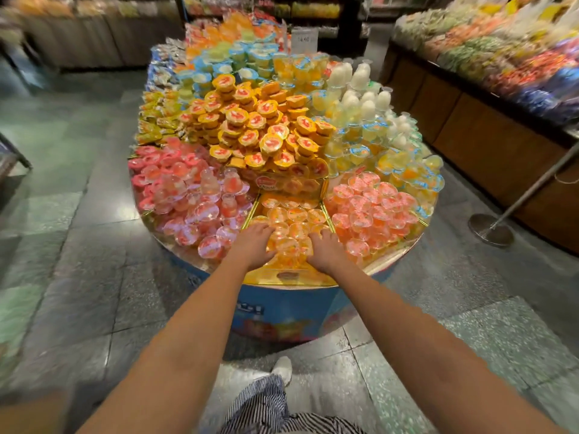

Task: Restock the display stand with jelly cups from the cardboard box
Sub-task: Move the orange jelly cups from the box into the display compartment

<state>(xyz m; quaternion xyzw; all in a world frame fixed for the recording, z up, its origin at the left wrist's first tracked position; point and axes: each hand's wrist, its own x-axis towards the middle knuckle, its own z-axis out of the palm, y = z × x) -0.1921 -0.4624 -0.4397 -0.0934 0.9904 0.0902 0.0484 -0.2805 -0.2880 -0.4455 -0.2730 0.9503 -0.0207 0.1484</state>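
Pink cups [188, 195] left of orange jelly cups [291, 220]; stanchion [490, 228] right.

Fingers of left hand [250, 244] and right hand [326, 250] partly buried among orange jelly cups [296, 214]; grip unreadable. Price sign [304, 39] print blurred. Rear shelves [313, 9] smeared. Metal frame [12, 158] cut off at left edge.

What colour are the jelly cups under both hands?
Orange: the jelly cups show best in the head view.
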